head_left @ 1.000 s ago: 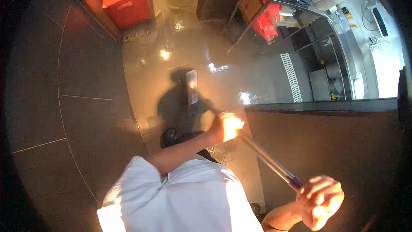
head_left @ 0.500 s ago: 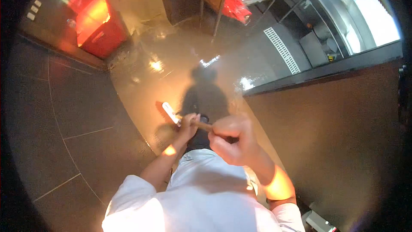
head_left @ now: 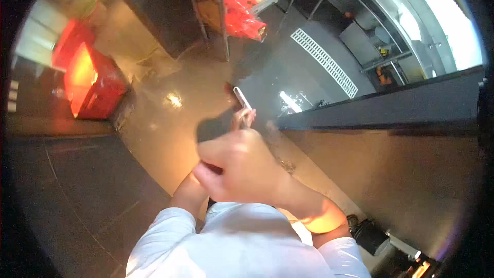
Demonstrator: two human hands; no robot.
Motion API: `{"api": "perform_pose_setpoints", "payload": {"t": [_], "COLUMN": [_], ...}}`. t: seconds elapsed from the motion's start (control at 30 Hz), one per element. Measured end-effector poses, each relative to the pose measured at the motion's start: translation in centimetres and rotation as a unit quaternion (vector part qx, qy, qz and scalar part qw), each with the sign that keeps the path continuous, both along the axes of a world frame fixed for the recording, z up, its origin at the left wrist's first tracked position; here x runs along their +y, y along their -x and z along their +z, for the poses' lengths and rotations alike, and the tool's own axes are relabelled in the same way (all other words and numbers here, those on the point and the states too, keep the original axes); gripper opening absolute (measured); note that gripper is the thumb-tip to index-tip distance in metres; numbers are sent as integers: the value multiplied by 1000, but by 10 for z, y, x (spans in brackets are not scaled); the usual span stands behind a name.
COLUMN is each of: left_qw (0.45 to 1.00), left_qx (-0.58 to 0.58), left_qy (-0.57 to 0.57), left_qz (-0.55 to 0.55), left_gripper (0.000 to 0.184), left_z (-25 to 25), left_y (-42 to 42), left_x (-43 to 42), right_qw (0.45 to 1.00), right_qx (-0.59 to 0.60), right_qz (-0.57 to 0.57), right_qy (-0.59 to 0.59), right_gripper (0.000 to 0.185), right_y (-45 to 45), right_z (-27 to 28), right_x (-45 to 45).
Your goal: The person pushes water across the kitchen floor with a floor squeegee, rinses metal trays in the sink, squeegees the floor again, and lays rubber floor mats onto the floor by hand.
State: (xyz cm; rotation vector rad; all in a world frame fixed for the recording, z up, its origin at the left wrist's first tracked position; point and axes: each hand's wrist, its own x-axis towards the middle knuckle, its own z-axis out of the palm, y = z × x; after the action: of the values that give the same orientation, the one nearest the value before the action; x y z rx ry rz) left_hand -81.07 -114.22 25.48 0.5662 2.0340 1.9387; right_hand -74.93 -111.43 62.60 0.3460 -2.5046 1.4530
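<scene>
In the head view, the right hand (head_left: 242,167), near, is curled into a fist around the floor tool (head_left: 240,97); the left hand (head_left: 246,118), farther, is also closed on it. The floor tool has swung from left to far, left of the drain grate (head_left: 324,62), so work has shifted there.

Right hand (head_left: 244,164) loosely fisted

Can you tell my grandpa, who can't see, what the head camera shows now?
A person's right hand, large in front, and left hand beyond it hold a pole-handled floor tool over a shiny floor. A red bin stands upper left.
</scene>
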Motion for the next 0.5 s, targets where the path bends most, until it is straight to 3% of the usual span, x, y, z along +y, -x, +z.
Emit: {"api": "perform_pose_setpoints", "payload": {"t": [0.03,0.07,0.17,0.2,0.3,0.33,0.43,0.5], "left_qw": [1000,996,997,994,991,992,985,977], "left_qx": [23,-38,34,12,86,26,100,67], "left_qy": [-12,81,-54,15,-42,-50,34,71], "left_qz": [-2,-12,-31,-112,-96,-109,-137,-191], "left_gripper": [31,26,24,26,27,24,19,18], "left_z": [-2,-14,-43,-43,-52,-48,20,71], "left_y": [21,44,99,124,158,161,152,127], "left_x": [15,34,105,120,195,213,232,205], "right_qw": [1000,999,1000,999,997,996,998,994], "right_qx": [-7,-28,-18,-3,11,-31,43,96], "right_qz": [9,11,-9,-40,-62,-39,-10,47], "right_qy": [-13,-21,-23,-15,-44,-77,-41,7], "right_gripper": [19,19,22,20,19,21,19,20], "right_y": [25,48,104,123,163,168,148,113], "right_z": [-3,-8,-50,-71,-99,-87,-26,25], "right_x": [6,12,33,44,90,107,137,141]}}
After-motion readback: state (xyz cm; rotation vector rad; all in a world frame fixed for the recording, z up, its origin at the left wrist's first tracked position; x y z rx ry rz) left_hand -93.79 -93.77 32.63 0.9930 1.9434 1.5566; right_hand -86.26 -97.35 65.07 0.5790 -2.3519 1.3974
